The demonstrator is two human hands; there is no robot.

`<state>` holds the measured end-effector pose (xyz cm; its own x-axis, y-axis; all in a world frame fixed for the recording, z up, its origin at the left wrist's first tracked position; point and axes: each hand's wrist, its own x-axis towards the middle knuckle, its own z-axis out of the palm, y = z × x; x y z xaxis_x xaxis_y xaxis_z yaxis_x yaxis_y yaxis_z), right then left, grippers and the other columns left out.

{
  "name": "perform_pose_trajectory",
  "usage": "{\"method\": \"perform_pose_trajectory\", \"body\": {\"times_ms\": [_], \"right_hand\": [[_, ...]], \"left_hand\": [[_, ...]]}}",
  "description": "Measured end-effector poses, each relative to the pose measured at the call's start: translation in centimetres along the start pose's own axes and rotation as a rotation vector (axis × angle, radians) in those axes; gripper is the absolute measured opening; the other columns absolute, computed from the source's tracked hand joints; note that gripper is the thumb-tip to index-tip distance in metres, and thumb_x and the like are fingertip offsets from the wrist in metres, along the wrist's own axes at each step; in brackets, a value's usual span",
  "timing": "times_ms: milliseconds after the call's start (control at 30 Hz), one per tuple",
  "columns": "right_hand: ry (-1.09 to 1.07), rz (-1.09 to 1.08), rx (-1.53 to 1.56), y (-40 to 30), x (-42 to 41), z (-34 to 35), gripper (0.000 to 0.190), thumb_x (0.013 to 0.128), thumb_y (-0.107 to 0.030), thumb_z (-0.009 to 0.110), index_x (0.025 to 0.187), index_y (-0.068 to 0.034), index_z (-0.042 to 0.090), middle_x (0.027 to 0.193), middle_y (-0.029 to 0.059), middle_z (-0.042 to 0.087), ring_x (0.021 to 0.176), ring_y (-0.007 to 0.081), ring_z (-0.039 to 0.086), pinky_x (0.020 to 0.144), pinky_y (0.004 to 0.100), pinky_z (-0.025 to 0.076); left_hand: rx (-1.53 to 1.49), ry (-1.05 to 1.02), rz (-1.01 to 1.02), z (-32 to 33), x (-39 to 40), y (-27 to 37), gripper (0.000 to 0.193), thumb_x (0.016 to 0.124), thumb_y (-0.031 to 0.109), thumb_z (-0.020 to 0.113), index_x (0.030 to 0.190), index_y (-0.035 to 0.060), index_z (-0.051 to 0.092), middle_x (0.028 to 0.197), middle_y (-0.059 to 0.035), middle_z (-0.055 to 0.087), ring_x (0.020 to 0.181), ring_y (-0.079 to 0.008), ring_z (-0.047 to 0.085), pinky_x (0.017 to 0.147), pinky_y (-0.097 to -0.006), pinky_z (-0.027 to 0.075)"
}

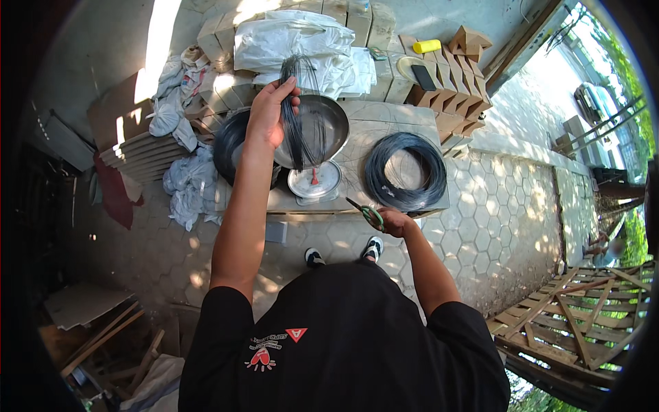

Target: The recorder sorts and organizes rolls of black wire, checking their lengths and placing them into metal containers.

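Note:
My left hand (pixel 271 114) is raised, gripping a bundle of thin dark wire (pixel 292 129) that hangs over a round metal pan (pixel 335 123). Under the pan stands a dial scale (pixel 314 179) with a white face and red pointer. Low on the right, my right hand (pixel 394 222) holds green-handled scissors (pixel 371 215), blades towards the scale; whether they are spread I cannot tell. Just above that hand a large coil of dark wire (pixel 378 170) lies on the table (pixel 355 202). Another dark coil (pixel 226 147) sits left of the pan, partly behind my left forearm.
White sacks (pixel 293 36) lie behind the table. A black phone (pixel 423 77) and a yellow roll (pixel 427 47) rest near folded cardboard pieces (pixel 458 92). Crumpled plastic bags (pixel 193 180) are at the left. A slatted wooden structure (pixel 582 319) stands at lower right; a person (pixel 610 252) is far right.

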<state>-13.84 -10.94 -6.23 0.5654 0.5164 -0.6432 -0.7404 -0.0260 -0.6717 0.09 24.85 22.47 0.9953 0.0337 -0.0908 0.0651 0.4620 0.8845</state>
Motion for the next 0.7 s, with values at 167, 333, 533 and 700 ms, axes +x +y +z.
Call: {"method": "perform_pose_trajectory", "body": {"times_ms": [167,333,533,700], "right_hand": [[-0.103,0.063,0.001,0.5,-1.3,-0.6,0.042,0.089,-0.039,0.081,0.108,-0.008,0.060,0.086,-0.0021,0.056,0.075,0.0094,0.050,0.066,0.0249,0.042],[-0.175,-0.295,0.111,-2.0,-3.8,0.6,0.069,0.081,-0.051,0.084,0.124,-0.010,0.049,0.099,0.0001,0.052,0.085,0.0116,0.049,0.075,0.0276,0.041],[-0.200,-0.507,0.115,-7.6,-6.3,1.8,0.091,0.066,-0.067,0.087,0.127,-0.014,0.046,0.105,-0.0005,0.049,0.093,0.0123,0.049,0.078,0.0271,0.042],[-0.232,-0.564,0.072,-13.8,-6.1,2.2,0.085,0.069,-0.065,0.087,0.125,-0.014,0.048,0.104,-0.0011,0.050,0.090,0.0100,0.050,0.075,0.0247,0.043]], "left_hand": [[-0.007,0.031,0.007,0.3,-0.2,-0.3,0.018,0.095,0.021,0.075,0.101,0.0085,0.064,0.086,-0.0007,0.066,0.071,-0.0091,0.059,0.062,-0.0244,0.049],[-0.002,0.062,0.010,0.1,-0.6,-0.4,0.017,0.095,0.022,0.075,0.100,0.0090,0.064,0.085,-0.0004,0.066,0.071,-0.0086,0.060,0.062,-0.0237,0.048],[0.048,0.066,0.023,0.5,-0.7,-0.3,0.017,0.095,0.022,0.075,0.099,0.0092,0.064,0.085,0.0002,0.066,0.070,-0.0079,0.060,0.061,-0.0231,0.048],[0.052,0.073,0.019,0.8,-1.0,-0.1,0.017,0.095,0.022,0.075,0.098,0.0091,0.064,0.085,-0.0001,0.066,0.070,-0.0071,0.059,0.059,-0.0230,0.047]]}}
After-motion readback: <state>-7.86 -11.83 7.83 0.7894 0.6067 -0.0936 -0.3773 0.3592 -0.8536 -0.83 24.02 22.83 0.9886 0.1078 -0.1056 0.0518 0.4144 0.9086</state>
